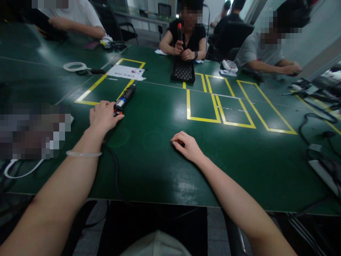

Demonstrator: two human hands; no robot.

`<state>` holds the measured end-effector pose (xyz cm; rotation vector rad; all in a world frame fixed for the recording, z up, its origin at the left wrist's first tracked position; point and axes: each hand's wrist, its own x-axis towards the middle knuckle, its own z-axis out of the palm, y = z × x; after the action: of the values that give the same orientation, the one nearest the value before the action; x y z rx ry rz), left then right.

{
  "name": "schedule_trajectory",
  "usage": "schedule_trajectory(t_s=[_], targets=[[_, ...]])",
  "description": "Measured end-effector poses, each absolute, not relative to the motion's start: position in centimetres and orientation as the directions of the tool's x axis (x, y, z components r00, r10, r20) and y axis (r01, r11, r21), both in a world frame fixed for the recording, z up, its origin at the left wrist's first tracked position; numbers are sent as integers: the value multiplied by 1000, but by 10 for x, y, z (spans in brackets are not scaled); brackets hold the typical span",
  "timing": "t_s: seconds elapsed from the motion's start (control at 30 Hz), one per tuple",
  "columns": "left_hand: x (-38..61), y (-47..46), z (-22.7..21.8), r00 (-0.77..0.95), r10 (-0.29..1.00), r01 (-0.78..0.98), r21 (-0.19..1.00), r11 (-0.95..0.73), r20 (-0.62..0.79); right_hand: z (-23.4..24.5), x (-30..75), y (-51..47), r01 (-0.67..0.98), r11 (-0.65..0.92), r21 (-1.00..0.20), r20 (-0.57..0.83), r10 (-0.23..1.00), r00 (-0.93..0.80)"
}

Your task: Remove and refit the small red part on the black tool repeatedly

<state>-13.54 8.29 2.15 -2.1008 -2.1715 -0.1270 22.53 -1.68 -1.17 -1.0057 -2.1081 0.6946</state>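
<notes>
My left hand [103, 118] reaching electric screwdriver [125, 98] — fingers loosely spread, touching its near end, not gripping. Screwdriver lying flat, unlifted, toward left edge of tabletop [160, 177]. My right hand [187, 146] resting, fingers curling — hold unclear.

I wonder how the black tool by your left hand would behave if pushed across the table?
The black tool looks rigid and rounded, so it may roll sideways on the glossy table. Its thick body suggests fair weight for its size. The black cable trailing past the left hand, if attached, might drag it.
</notes>
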Motion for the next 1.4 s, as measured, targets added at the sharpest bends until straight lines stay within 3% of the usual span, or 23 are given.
schedule_trajectory(t_s=[0.17, 0.4, 0.9, 1.03, 1.2, 1.3, 1.4], targets=[[-157, 83, 20, -143, 974, 988, -32, 151, 178, -12, 225, -17, 455, 549, -701, 335, 817, -470], [-152, 79, 21, -163, 947, 985, -15, 174, 276, -11, 225, -17, 450, 545, -708, 334, 819, -467], [-144, 79, 28, -263, 927, 964, 26, 266, 267, -11, 226, -16, 459, 541, -705, 329, 823, -464], [-146, 79, 25, -272, 922, 961, 129, 245, 276, -12, 225, -16, 459, 546, -701, 335, 820, -464], [-139, 76, 29, -222, 893, 963, 234, 137, 391, -13, 225, -15, 454, 548, -702, 340, 819, -463], [-118, 71, 34, -99, 932, 881, 466, -81, 350, -13, 225, -15, 445, 546, -710, 342, 820, -460], [-80, 56, 37, 133, 953, 638, 712, -293, 273, -12, 225, -14, 433, 537, -724, 342, 825, -451]])
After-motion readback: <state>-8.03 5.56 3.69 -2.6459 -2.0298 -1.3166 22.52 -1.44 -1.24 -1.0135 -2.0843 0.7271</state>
